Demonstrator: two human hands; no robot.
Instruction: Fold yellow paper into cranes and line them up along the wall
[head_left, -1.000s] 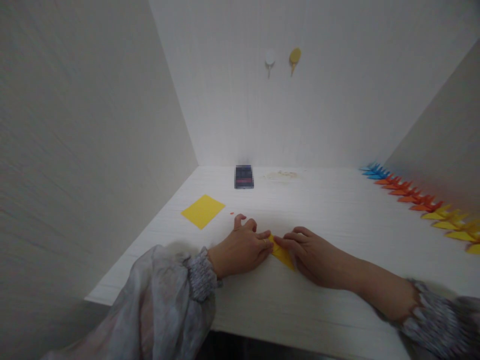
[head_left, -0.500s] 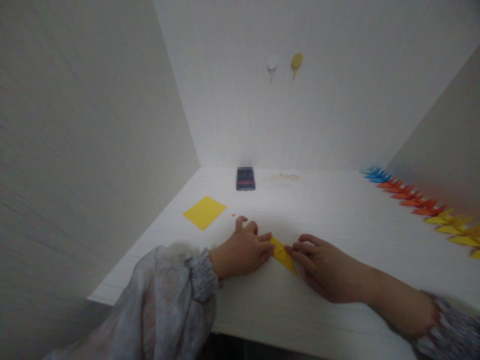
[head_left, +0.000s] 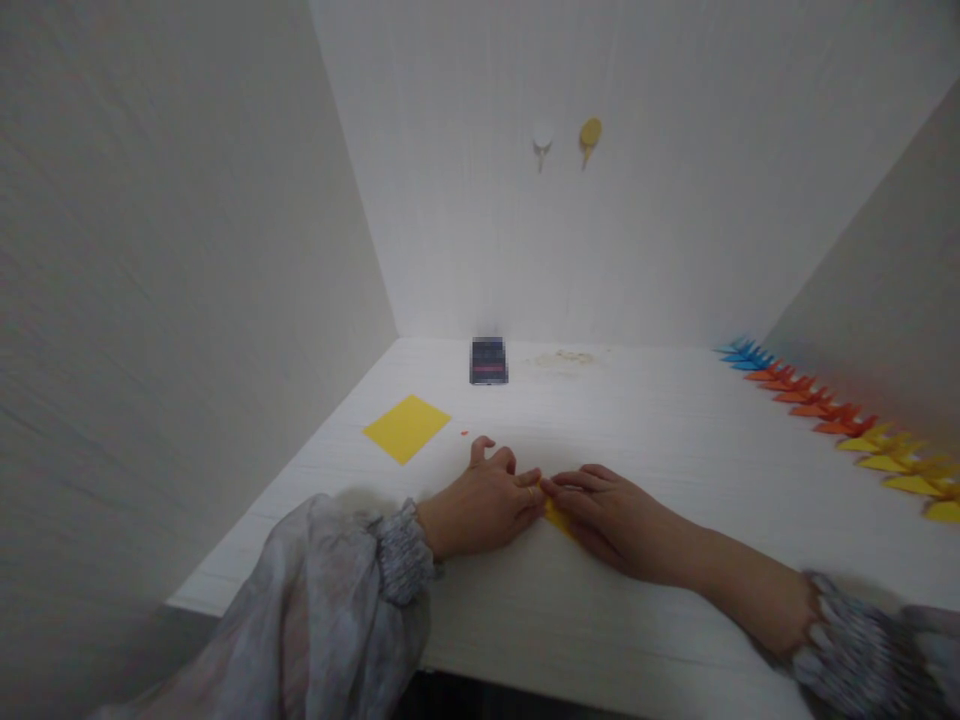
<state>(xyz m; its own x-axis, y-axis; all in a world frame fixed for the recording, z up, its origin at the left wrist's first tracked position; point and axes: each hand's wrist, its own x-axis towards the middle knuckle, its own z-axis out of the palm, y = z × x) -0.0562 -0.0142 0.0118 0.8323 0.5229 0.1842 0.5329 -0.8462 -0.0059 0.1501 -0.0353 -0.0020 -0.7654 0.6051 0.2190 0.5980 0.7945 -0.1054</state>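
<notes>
A folded yellow paper (head_left: 558,517) lies on the white table (head_left: 645,420), mostly covered by my two hands. My left hand (head_left: 486,504) rests on the table with its fingers curled, the fingertips pressing the paper's left end. My right hand (head_left: 604,515) lies flat over the paper, fingers stretched out and pressed together, their tips meeting those of the left hand. Only a small yellow corner shows between and below the hands.
A flat yellow paper square (head_left: 406,427) lies at the left, a tiny red scrap (head_left: 464,433) beside it. A dark phone-like object (head_left: 488,361) lies near the back wall. Several folded blue, orange and yellow paper pieces (head_left: 840,420) line the right wall. Two hooks (head_left: 566,140) hang above.
My right hand slid left along the folded yellow paper and now covers most of it; half a second ago it held only the paper's right end. The left hand stayed put.
</notes>
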